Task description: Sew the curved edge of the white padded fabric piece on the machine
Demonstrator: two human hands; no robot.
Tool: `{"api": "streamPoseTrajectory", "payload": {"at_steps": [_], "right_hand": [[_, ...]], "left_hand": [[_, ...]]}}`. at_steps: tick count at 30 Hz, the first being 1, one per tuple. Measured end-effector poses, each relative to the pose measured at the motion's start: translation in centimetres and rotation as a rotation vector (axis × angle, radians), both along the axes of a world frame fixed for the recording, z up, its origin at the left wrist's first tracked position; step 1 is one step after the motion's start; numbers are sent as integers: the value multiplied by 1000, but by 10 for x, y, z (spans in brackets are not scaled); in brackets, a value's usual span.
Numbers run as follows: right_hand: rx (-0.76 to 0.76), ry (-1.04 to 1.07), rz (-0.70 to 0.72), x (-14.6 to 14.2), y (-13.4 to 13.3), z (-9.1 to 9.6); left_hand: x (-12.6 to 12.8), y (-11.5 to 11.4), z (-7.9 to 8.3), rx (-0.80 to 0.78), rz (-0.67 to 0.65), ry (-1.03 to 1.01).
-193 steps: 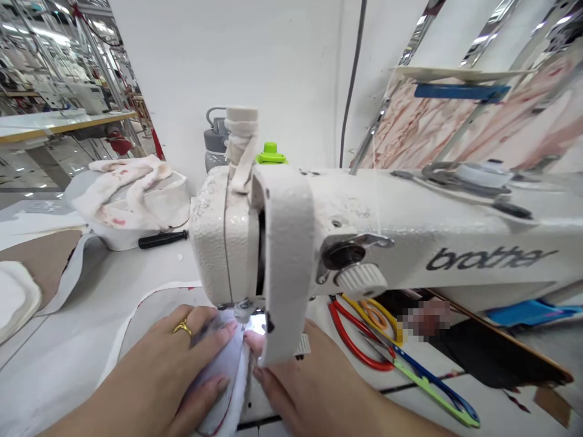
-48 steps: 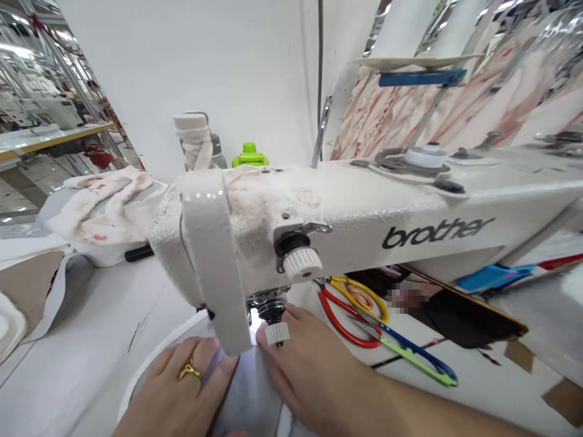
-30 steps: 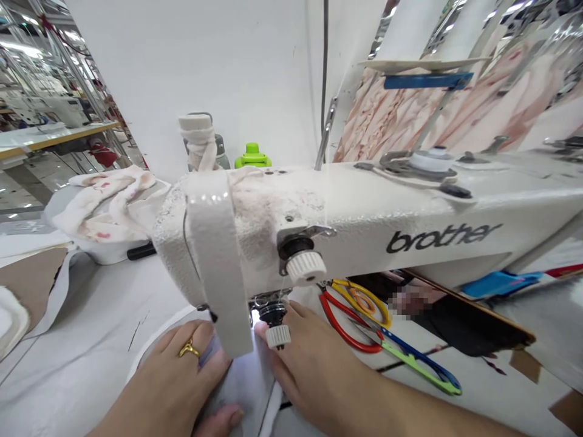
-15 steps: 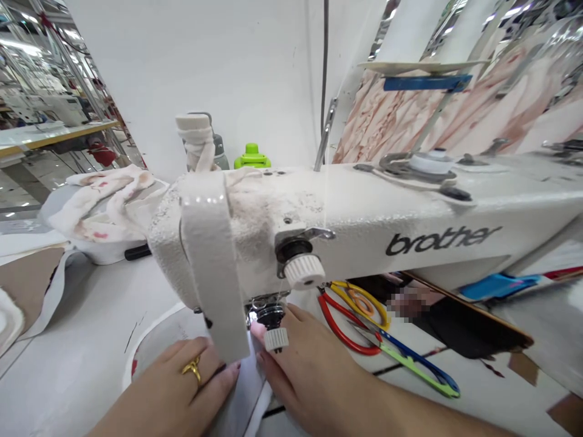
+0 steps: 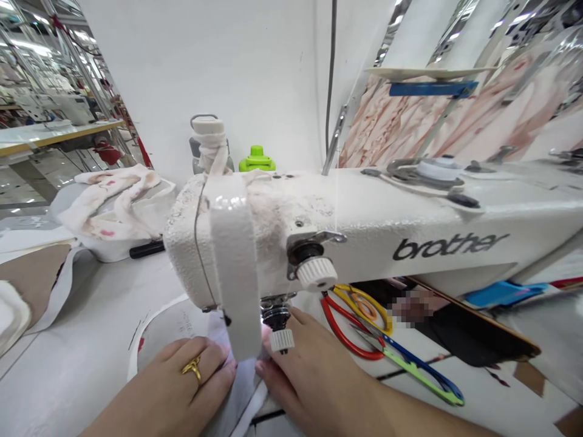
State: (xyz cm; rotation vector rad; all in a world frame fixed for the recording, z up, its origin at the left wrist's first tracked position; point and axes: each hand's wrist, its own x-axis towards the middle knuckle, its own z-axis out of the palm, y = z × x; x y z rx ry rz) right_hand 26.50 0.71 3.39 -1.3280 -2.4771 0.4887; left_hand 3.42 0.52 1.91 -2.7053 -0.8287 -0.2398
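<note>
A white Brother sewing machine (image 5: pixel 364 224) fills the middle of the view. Under its head lies a white fabric piece (image 5: pixel 182 318) with a curved edge. My left hand (image 5: pixel 182 388), with a gold ring on one finger, lies flat on the fabric just left of the needle area, fingers stretched out. My right hand (image 5: pixel 310 370) presses the fabric on the right side of the presser foot, fingertips close to the needle. A white strap hanging from the machine head hides the needle itself.
Several scissors (image 5: pixel 364 321) with red, yellow, blue and green handles lie under the machine arm on the right. A pile of white and pink stained cloth (image 5: pixel 118 200) sits at the back left, a black-handled tool (image 5: pixel 146 249) beside it. Pink fabric (image 5: pixel 455 121) hangs behind.
Both hands stay pressed on the fabric at the needle and shift it slightly; the curved fabric edge now shows further left. The view has shifted a little.
</note>
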Motion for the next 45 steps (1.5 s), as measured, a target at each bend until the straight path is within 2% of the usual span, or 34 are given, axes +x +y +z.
{"api": "streamPoseTrajectory", "payload": {"at_steps": [4, 8, 11, 13, 18, 25, 28, 33, 40, 45], "right_hand": [[16, -21, 4, 0, 1, -1], [30, -29, 14, 0, 0, -2], [23, 9, -35, -1, -1, -2], [-13, 21, -67, -1, -1, 0], [-25, -7, -40, -1, 0, 2], [-33, -17, 4, 0, 0, 2], [-42, -23, 3, 0, 0, 3], [-48, -33, 21, -2, 1, 3], [34, -77, 18, -2, -1, 1], [48, -85, 17, -3, -2, -1]], "left_hand": [[-4, 5, -8, 80, -51, -163], [-6, 7, 5, -40, -56, -128], [-6, 7, 15, -108, -26, -66], [-6, 8, 14, -92, -43, -124], [-8, 11, 3, -15, -81, -231], [-3, 13, 13, 16, -81, -267], [-5, 11, 11, 12, -60, -276], [-8, 10, 4, 24, -11, -247], [-7, 9, 14, 38, 14, -213], [-19, 11, 13, 0, -10, 17]]}}
